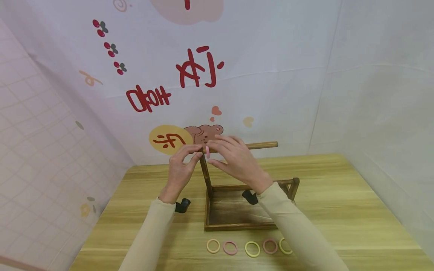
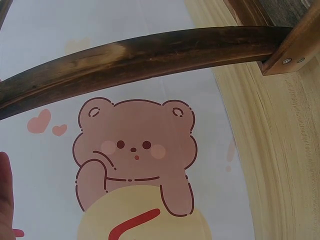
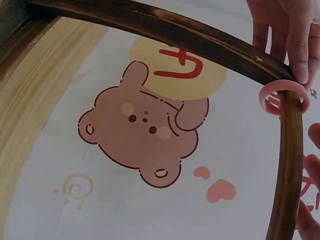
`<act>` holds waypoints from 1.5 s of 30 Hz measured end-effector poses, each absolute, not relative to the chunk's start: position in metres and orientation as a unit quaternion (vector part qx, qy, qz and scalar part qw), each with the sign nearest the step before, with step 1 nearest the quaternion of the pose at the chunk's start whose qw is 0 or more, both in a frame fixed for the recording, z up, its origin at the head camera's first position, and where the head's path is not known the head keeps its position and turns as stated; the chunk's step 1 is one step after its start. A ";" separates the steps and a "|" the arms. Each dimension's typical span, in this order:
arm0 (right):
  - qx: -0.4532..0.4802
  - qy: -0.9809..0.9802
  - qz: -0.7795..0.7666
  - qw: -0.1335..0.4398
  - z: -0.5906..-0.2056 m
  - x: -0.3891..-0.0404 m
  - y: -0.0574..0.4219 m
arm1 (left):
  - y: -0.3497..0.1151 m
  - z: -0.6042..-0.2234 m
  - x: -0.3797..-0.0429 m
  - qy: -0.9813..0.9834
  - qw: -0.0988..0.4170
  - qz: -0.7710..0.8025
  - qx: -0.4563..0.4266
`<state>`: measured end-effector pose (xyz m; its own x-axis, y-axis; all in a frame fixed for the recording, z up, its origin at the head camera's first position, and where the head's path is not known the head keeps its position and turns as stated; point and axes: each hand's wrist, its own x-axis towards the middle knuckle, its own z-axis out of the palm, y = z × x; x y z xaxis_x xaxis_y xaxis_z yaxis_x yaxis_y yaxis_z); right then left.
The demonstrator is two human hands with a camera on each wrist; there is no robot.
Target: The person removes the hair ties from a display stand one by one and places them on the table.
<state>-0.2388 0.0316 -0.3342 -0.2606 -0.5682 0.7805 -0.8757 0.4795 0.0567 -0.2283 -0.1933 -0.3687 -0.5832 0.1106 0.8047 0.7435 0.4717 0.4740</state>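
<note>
A pink ring [image 1: 208, 152] encircles the horizontal bar [image 1: 262, 145] of a dark wooden stand, close to the corner where bar and post meet. At that corner my left hand [image 1: 181, 165] holds the stand between bent thumb and fingers; in the right wrist view one left fingertip [image 3: 301, 72] reaches the ring's edge. My right hand [image 1: 237, 156] is beside the ring with fingers loosely bent. The right wrist view shows its fingers [image 3: 314, 167] next to the bar, apart from the ring. In the left wrist view only a sliver of a finger [image 2: 5, 195] appears.
Several rings, yellow and pink, lie in a row in front of the stand, among them a yellow ring [image 1: 252, 255]. The stand's tray base [image 1: 237, 227] rests on the wood-grain table [image 1: 152, 218]. Behind hangs a white printed cloth [image 1: 271, 94]. A black device [image 1: 183, 206] sits by the left wrist.
</note>
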 end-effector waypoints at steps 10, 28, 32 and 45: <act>0.462 -0.794 0.150 0.365 -0.336 -0.246 0.026 | -0.193 -0.369 -0.229 -0.775 0.373 -0.429 -0.278; 0.450 -0.806 0.126 0.362 -0.336 -0.250 0.019 | -0.190 -0.370 -0.229 -0.770 0.377 -0.439 -0.269; 0.449 -0.805 0.127 0.367 -0.337 -0.251 0.018 | -0.192 -0.371 -0.229 -0.767 0.373 -0.444 -0.275; 0.446 -0.807 0.128 0.364 -0.334 -0.251 0.014 | -0.188 -0.369 -0.227 -0.770 0.383 -0.437 -0.263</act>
<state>-0.2510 0.0143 -0.3341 -0.3368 -0.6272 0.7023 -0.8141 0.5688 0.1175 -0.2272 -0.1885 -0.3691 -0.5682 0.0699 0.8199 0.7398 0.4797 0.4717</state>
